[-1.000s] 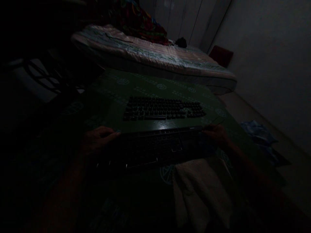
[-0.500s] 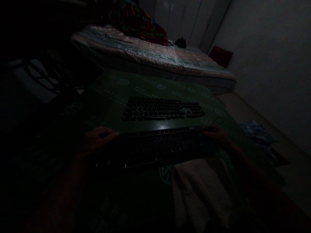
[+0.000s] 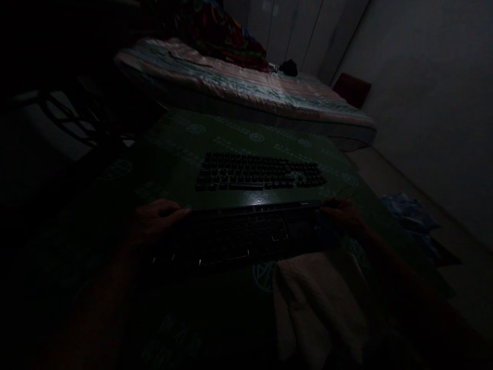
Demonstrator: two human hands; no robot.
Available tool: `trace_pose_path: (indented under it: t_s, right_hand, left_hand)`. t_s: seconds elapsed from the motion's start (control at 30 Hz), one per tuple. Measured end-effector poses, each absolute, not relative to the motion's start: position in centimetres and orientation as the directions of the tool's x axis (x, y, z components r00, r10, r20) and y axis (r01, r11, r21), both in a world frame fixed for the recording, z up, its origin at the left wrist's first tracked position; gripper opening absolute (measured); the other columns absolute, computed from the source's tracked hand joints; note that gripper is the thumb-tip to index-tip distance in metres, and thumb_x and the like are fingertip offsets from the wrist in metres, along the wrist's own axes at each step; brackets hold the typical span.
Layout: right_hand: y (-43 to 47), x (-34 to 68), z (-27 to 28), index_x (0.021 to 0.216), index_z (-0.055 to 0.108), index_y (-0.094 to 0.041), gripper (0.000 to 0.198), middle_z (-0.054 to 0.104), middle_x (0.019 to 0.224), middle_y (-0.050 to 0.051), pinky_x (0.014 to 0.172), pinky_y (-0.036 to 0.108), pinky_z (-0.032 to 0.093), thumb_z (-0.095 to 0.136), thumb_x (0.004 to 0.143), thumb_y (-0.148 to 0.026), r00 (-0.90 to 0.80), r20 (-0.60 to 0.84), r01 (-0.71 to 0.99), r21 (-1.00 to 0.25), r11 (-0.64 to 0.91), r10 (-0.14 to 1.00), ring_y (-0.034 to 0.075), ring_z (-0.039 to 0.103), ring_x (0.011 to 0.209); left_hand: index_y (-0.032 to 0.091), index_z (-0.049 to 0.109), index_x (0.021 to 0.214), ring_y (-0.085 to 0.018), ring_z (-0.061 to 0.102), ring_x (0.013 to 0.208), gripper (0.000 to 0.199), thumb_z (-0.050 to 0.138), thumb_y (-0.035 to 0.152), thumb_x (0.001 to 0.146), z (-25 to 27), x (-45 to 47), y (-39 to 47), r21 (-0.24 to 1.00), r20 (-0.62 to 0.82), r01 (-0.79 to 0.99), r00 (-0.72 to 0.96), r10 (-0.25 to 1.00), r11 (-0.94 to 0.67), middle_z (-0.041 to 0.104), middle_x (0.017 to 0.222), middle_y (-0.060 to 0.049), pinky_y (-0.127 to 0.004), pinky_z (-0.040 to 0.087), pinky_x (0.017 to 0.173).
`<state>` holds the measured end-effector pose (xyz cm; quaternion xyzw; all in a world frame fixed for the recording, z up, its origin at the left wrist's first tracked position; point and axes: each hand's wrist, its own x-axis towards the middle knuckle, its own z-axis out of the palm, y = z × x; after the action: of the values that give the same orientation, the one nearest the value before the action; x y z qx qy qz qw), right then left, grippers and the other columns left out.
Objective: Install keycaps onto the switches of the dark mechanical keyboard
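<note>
Keyboard frame gripped at 2 upper corners, light very low

Left hand on the frame's left corner, right hand on its right. Can't tell if the frame rests on the green table or sits just off it; near edge lost in shadow. Loose black keycaps laid out in keyboard order just beyond, long bar in the near row. Tan cloth crumpled nearer the camera, right of center. Behind: striped mattress, dark red patterned blanket piled on it. Bluish fabric on the floor, right.
</note>
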<state>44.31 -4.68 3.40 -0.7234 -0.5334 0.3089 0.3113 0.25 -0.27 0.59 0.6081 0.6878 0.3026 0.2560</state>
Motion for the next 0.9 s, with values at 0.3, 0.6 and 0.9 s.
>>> trace_pose_path:
  t_s: [0.3, 0.6, 0.9]
  right_hand:
    - [-4.9, 44.1, 3.6, 0.067, 0.065, -0.016, 0.019, 0.06, 0.055, 0.0, 0.045, 0.022, 0.039, 0.06, 0.057, -0.031, 0.257, -0.147, 0.579, -0.768, -0.274, 0.955, 0.013, 0.051, 0.05]
    - [-4.9, 43.2, 2.5, 0.072, 0.065, -0.016, 0.023, 0.06, 0.06, 0.0, 0.048, 0.023, 0.039, 0.061, 0.059, -0.035, 0.203, -0.125, 0.529, -0.82, -0.216, 0.971, 0.012, 0.05, 0.051]
    - [-4.7, 43.1, 2.8, 0.071, 0.066, -0.016, 0.021, 0.062, 0.06, 0.001, 0.048, 0.023, 0.04, 0.061, 0.059, -0.033, 0.211, -0.081, 0.56, -0.807, -0.189, 0.974, 0.013, 0.052, 0.053]
  left_hand:
    - [0.023, 0.064, 0.064, -0.022, 0.061, 0.082, 0.04, 0.058, 0.061, 0.053, 1.2, 0.6, -0.5, 0.722, 0.013, 0.688, -0.128, 0.992, 0.079, 0.066, 0.082, -0.003, -0.032, 0.049, 0.077]
    - [0.021, 0.065, 0.065, -0.023, 0.061, 0.084, 0.043, 0.06, 0.062, 0.051, 1.1, 0.7, -0.6, 0.746, 0.019, 0.663, -0.119, 0.993, 0.065, 0.066, 0.083, -0.004, -0.032, 0.049, 0.076]
    - [0.021, 0.066, 0.067, -0.022, 0.061, 0.085, 0.045, 0.059, 0.064, 0.053, 0.6, 0.2, -0.2, 0.732, 0.036, 0.679, -0.112, 0.993, 0.05, 0.067, 0.083, -0.003, -0.033, 0.05, 0.079]
